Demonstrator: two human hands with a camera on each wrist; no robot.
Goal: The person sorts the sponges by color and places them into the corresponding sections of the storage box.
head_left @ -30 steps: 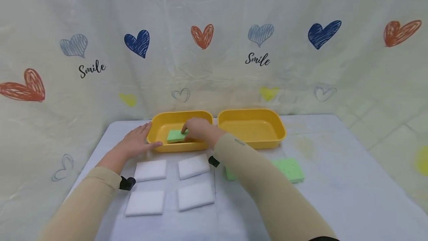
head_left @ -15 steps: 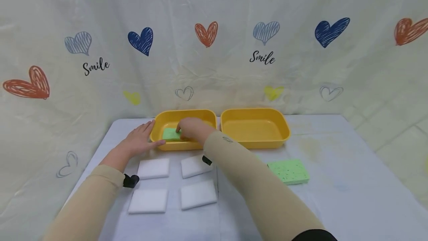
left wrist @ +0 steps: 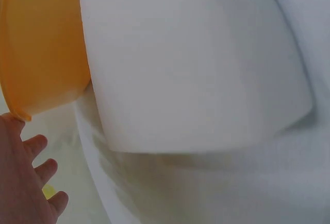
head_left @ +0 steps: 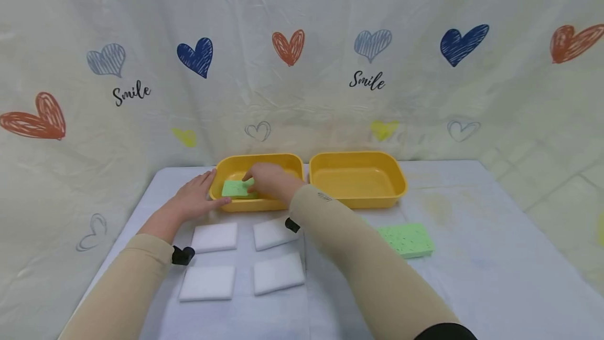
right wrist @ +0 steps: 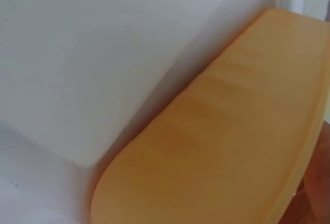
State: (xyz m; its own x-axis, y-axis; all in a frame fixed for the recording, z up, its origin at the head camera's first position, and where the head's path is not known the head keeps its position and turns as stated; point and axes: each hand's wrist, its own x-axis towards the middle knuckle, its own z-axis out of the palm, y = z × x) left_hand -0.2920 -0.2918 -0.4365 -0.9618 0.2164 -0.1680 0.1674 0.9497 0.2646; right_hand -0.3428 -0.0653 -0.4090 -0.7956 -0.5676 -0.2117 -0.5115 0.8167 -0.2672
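A light green sponge (head_left: 234,188) lies inside the left yellow tray (head_left: 261,205). My right hand (head_left: 272,180) reaches into that tray and pinches the sponge's right end between index finger and thumb. My left hand (head_left: 194,199) rests at the tray's left end, fingers spread along the side and thumb at the front rim. In the left wrist view, fingertips of the left hand (left wrist: 26,167) show beside the tray's edge (left wrist: 44,44). The tray wall (right wrist: 206,141) hides most of the right hand in the right wrist view.
A second yellow tray (head_left: 357,203) stands close on the right, with nothing in it. Several white sponge pads (head_left: 207,283) lie in front of the left tray. A speckled green sponge (head_left: 407,240) lies on the white-covered table (head_left: 481,277), partly behind my right forearm.
My right hand has shifted left inside the tray, and the green sponge has moved with it toward the tray's left end. The left hand stays at the tray's end.
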